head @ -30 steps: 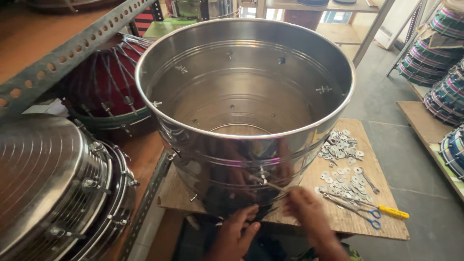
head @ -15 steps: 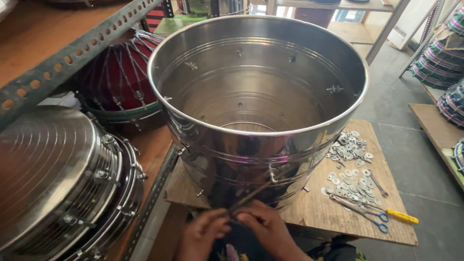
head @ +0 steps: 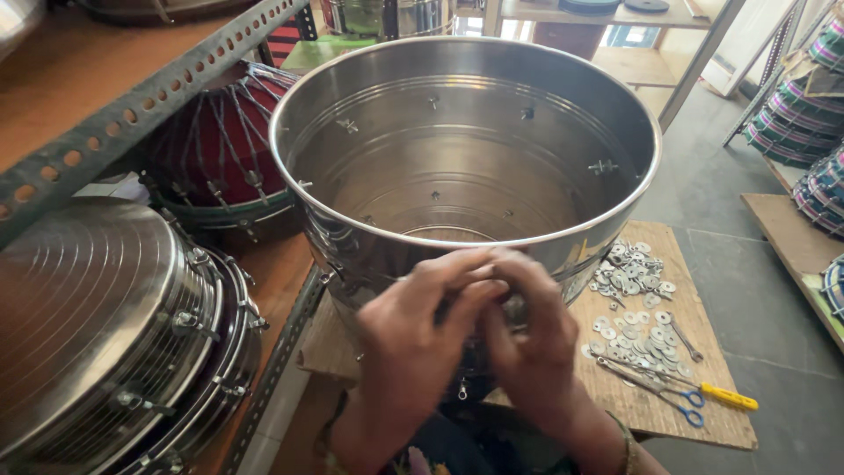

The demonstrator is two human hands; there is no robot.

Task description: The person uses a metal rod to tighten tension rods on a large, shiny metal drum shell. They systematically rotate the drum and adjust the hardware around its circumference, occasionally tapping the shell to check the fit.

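Note:
A large shiny steel drum shell (head: pixel 457 132), open at the top, stands on a wooden board (head: pixel 703 387) in front of me. My left hand (head: pixel 413 343) and my right hand (head: pixel 527 334) are pressed together against the shell's near outer wall, just under the rim. Their fingers pinch a small dark metal part (head: pixel 514 310) on that wall; the blur hides which hand grips it. Small bolts and brackets dot the inside of the shell.
A heap of flat metal washers (head: pixel 633 299), blue-handled scissors (head: pixel 659 396) and a yellow-handled tool (head: pixel 725 398) lie on the board at right. Left, a perforated steel rack (head: pixel 132 123) holds a steel drum (head: pixel 105 334) and a dark red roped drum (head: pixel 220 149). Striped drums (head: pixel 791 114) are stacked at far right.
Both hands have risen from below the shell's bottom edge to its near wall under the rim and closed together there. The view has moved closer to the shell.

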